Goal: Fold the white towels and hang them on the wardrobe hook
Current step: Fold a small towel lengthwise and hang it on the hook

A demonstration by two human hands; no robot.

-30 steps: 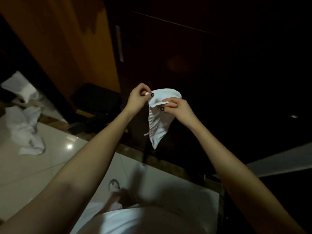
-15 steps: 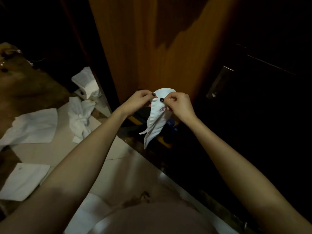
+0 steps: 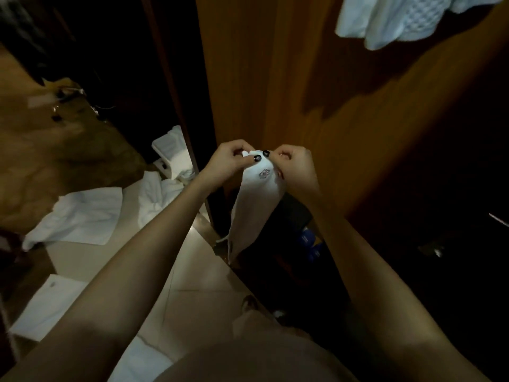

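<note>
A small white towel (image 3: pixel 254 205) with an embroidered mark hangs folded in front of the orange wooden wardrobe panel (image 3: pixel 275 78). My left hand (image 3: pixel 227 161) pinches its top edge from the left. My right hand (image 3: pixel 296 166) pinches the same edge from the right, the two hands almost touching. White towels (image 3: pixel 391 17) hang at the top right of the panel; the hook itself is hidden. More white towels lie on the floor: one flat (image 3: pixel 80 213), one crumpled (image 3: pixel 157 197), one folded (image 3: pixel 44 304).
A brown bed cover (image 3: pixel 55 150) fills the left. A white stack (image 3: pixel 173 153) stands by the dark door frame. Dark shoes and a blue object (image 3: pixel 311 244) sit at the wardrobe's foot. Pale floor tiles (image 3: pixel 192 285) run below my arms.
My view has swung left and up, bringing the wardrobe panel and hanging towels into sight. Both hands have closed together on the towel's top edge, and it now hangs narrower.
</note>
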